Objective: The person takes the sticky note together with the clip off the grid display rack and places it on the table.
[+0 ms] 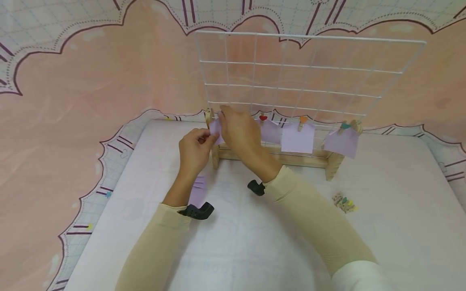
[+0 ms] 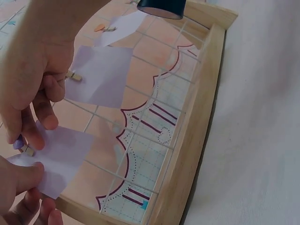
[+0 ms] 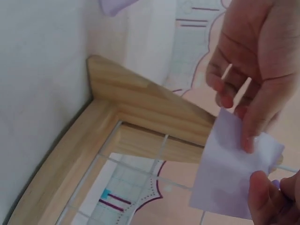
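Observation:
At the left end of a white wire grid in a wooden stand, both hands are at one purple paper note. My left hand pinches its edge between thumb and fingers. Above it, my right hand grips a small wooden clothespin with a purple ornament at the note's upper edge. In the right wrist view the left thumb lies flat on the note; the right fingers partly cover its corner.
Three more notes hang along the grid's lower part, under clothespins with red, orange and teal ornaments. Loose clothespins lie on the white table at right. Purple paper lies beside the left forearm.

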Action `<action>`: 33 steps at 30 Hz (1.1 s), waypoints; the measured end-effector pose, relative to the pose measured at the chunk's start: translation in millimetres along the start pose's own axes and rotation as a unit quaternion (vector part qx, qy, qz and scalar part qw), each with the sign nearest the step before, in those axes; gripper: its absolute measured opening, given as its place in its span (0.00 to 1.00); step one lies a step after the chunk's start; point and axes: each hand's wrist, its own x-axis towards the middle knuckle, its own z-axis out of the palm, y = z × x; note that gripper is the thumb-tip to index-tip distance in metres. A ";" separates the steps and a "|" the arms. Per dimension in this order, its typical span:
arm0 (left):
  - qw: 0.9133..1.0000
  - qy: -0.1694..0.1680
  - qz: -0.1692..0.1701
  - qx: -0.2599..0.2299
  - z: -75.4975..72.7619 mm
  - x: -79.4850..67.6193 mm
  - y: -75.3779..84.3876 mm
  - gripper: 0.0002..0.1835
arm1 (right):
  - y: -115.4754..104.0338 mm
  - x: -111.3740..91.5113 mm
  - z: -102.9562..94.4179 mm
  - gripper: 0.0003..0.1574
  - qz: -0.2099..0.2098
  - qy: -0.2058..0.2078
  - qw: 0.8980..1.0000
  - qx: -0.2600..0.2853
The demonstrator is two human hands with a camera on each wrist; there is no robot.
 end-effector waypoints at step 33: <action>0.999 -0.024 -0.020 -0.006 -6.3 -2.6 -5.5 0.10 | 15.8 -10.8 27.7 0.13 -0.093 0.208 0.959 0.170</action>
